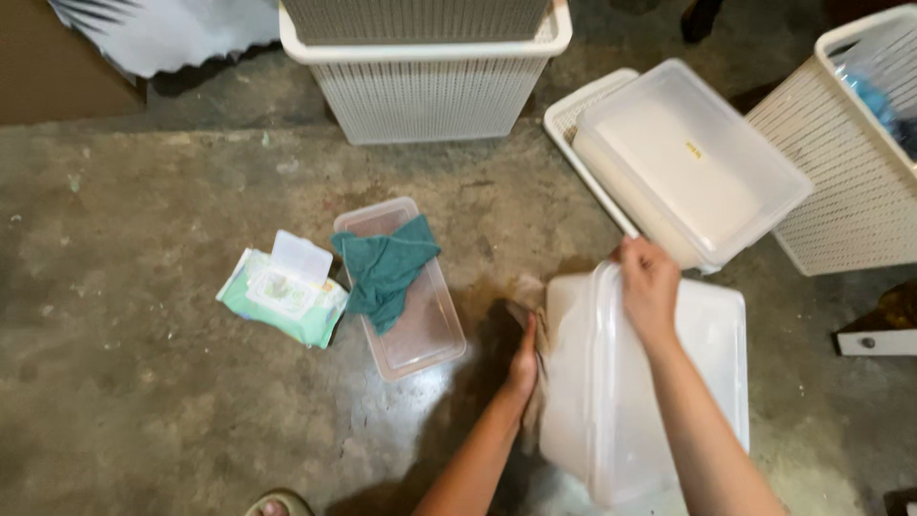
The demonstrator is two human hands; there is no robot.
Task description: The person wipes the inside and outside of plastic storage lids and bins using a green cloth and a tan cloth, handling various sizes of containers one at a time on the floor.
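A: Your left hand presses a beige cloth against the tilted clear plastic storage bin; which hand is nearer you?

B: Left. Your right hand clamps the bin's far rim; its long axis runs away from you.

You're looking down at a bare concrete floor, grey-brown, stained and mottled, with a glossy patch of reflected light near the bottom centre. A white woven laundry basket stands at top centre, another white basket at the right edge. Top left, a brown panel and a pale crumpled sheet lie on the floor. A white block with a small knob sits at the right. Light is soft, indoor, even.
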